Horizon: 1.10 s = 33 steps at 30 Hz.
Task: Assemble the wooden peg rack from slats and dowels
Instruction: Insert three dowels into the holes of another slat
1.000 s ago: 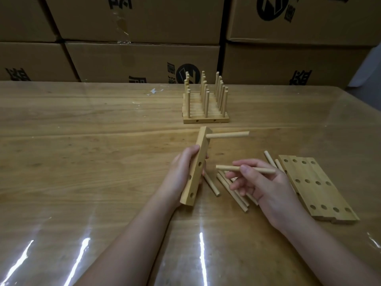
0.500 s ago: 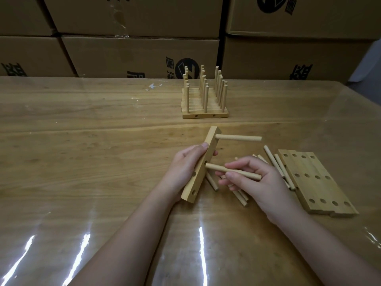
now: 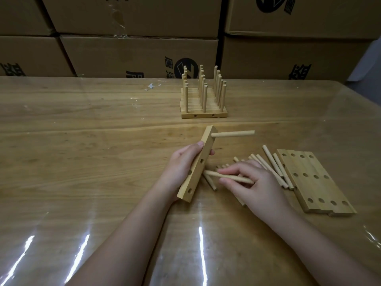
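Observation:
My left hand (image 3: 181,164) grips a wooden slat (image 3: 199,162) held on edge, tilted, its lower end on the table. One dowel (image 3: 234,133) sticks out to the right from the slat's upper hole. My right hand (image 3: 253,182) pinches a second dowel (image 3: 228,176), whose left tip meets the slat's right face near a middle hole. Loose dowels (image 3: 274,166) lie on the table under and beyond the right hand. A set of drilled slats (image 3: 313,180) lies flat at the right.
A finished peg rack (image 3: 203,98) with several upright dowels stands farther back on the wooden table (image 3: 82,162), which has a glossy clear cover. Stacked cardboard boxes (image 3: 134,54) line the far edge.
My right hand carried its dowel left and down until the tip reached the slat. The slat leans a little more upright in my left hand.

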{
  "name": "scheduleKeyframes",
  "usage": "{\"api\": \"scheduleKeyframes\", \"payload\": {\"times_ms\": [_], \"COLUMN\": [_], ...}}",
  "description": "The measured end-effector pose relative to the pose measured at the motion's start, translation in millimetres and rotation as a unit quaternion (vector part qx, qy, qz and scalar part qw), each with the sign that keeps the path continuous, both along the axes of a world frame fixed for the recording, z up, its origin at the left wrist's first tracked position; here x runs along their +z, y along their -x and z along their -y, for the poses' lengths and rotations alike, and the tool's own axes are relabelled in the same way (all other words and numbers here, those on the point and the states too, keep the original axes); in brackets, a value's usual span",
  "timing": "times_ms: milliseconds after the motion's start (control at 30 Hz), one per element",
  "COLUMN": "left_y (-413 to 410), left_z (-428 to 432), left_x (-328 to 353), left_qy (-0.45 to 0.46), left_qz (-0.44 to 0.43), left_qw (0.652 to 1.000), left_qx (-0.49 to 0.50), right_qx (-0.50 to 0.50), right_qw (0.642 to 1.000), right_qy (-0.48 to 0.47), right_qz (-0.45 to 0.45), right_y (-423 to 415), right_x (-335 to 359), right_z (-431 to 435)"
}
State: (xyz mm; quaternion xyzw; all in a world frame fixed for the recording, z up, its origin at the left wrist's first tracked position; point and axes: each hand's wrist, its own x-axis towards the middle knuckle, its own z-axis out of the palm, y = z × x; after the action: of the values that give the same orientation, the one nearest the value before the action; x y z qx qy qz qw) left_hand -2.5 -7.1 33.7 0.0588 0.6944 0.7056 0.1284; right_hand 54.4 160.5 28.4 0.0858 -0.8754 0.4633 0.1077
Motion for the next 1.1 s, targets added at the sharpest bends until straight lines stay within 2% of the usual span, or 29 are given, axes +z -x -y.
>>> {"api": "scheduleKeyframes", "payload": {"times_ms": [67, 133, 300, 367, 633, 733, 900, 1100], "left_y": [-0.7, 0.2, 4.6, 4.0, 4.9, 5.2, 4.5, 1.4], "left_z": [-1.0, -1.7, 0.0, -0.8, 0.1, -0.3, -1.2, -3.3], "left_x": [-0.5, -0.4, -3.8, -5.1, -6.7, -6.2, -4.6, -6.3], "left_qy": [0.002, -0.002, -0.044, -0.037, -0.047, -0.029, -0.023, 0.013], "left_qz": [-0.009, -0.009, 0.005, -0.011, -0.045, -0.052, -0.052, -0.072], "left_qw": [1.000, 1.000, 0.999, 0.999, 0.997, 0.997, 0.998, 0.997], "left_qx": [0.000, 0.011, 0.010, -0.006, -0.040, -0.039, -0.032, -0.029], "right_qx": [-0.002, -0.006, 0.015, 0.022, 0.035, 0.034, 0.007, 0.003], "right_qw": [0.999, 0.999, 0.991, 0.989, 0.996, 0.996, 0.971, 0.950], "right_qy": [-0.037, -0.020, 0.133, 0.139, 0.064, -0.030, -0.181, -0.250], "right_qz": [-0.032, -0.040, -0.028, -0.037, -0.055, -0.077, -0.156, -0.189], "right_y": [-1.2, -1.9, -1.0, -1.9, 0.6, -1.0, -0.3, -3.5], "right_x": [-3.0, -3.0, 5.2, 6.2, 0.0, -1.1, -1.7, 1.3], "right_z": [2.5, 2.9, 0.6, 1.4, 1.6, 1.2, -0.2, 0.9]}}
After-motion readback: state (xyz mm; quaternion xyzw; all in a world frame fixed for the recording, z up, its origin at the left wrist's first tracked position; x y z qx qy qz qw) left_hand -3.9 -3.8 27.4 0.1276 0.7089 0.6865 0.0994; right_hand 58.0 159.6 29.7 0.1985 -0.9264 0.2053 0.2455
